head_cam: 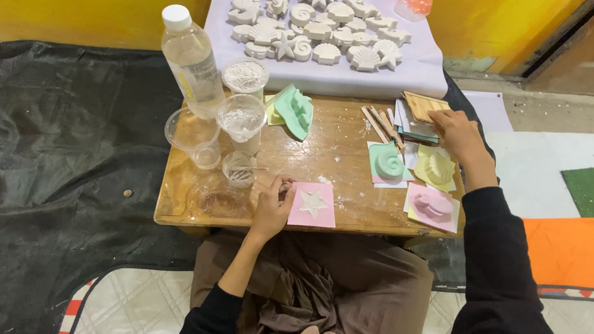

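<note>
Left hand [272,204], lower centre, fingers curled, touching pink star mould [313,204]; right hand [458,131], upper right, flat on tan mould [424,105].

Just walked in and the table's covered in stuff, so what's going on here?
A person sits at a low wooden table. The left hand rests at the edge of a pink star mould filled with white plaster. The right hand reaches to a stack of moulds at the table's far right. Filled green, yellow and pink moulds lie between. Finished white shell casts sit on a sheet beyond, by a water bottle and plastic cups.
</note>
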